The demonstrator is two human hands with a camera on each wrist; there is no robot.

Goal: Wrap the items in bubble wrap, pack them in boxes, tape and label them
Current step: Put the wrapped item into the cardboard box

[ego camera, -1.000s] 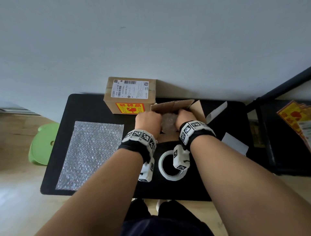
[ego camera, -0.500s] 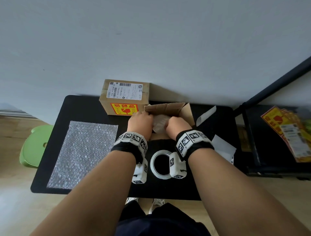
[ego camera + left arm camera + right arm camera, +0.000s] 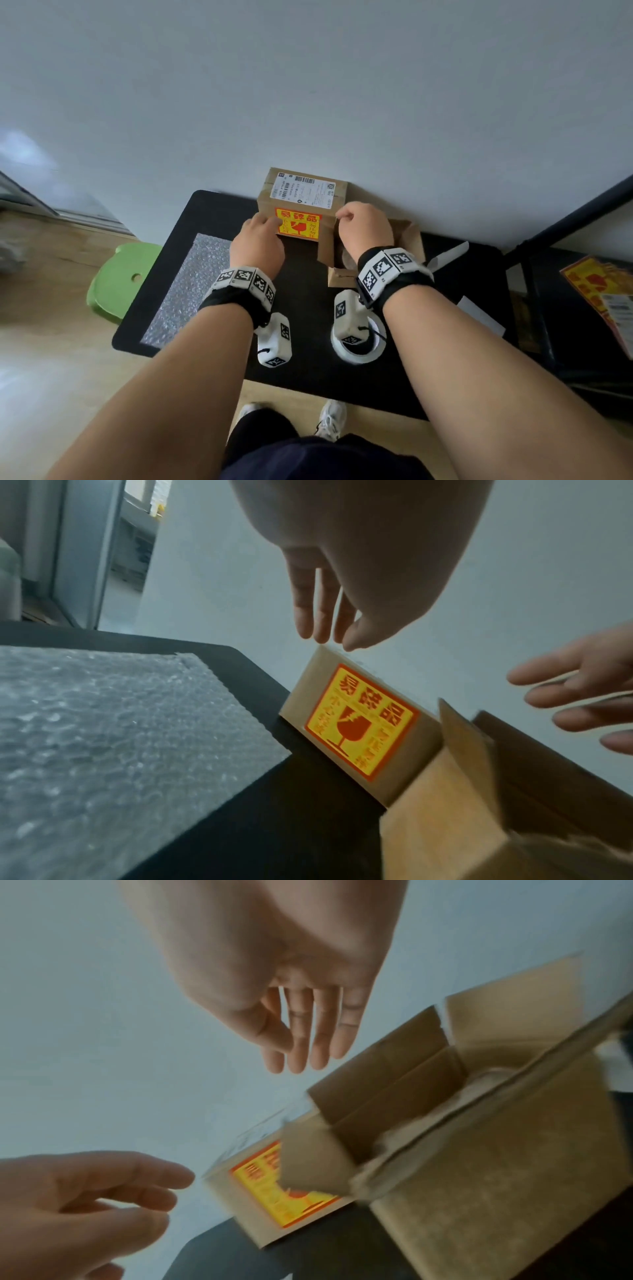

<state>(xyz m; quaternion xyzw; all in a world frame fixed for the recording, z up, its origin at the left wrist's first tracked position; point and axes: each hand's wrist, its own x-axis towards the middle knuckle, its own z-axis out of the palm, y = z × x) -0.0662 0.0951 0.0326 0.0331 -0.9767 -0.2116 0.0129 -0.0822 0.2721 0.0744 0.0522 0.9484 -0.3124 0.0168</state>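
My left hand (image 3: 257,241) and my right hand (image 3: 364,230) both hang empty with fingers loosely spread, neither gripping anything, above the open box (image 3: 371,255). That box is my landmark: it stands on the black table (image 3: 308,308) with its flaps up, and the bubble-wrapped item (image 3: 441,1123) lies down inside it. Just to its left, touching or nearly so, stands the sealed box (image 3: 301,202) with its yellow fragile sticker (image 3: 361,722); my left fingertips (image 3: 322,631) hover at that box's top edge. The step, as I judge it, is closing the flaps. I'd fold the short end flaps in first, then the long ones, pressing flat with straight fingers so the wrap isn't trapped in the seam, and keep one hand holding the seam while the other reaches for the tape roll (image 3: 358,346), which lies on my side of the open box. Further left of the open box, past the sealed one, a spare bubble wrap sheet (image 3: 186,291) lies flat. Only the right wrist view looks into the box and shows the wrapped item; the head view hides most of it behind my wrist, but alone shows the tape.
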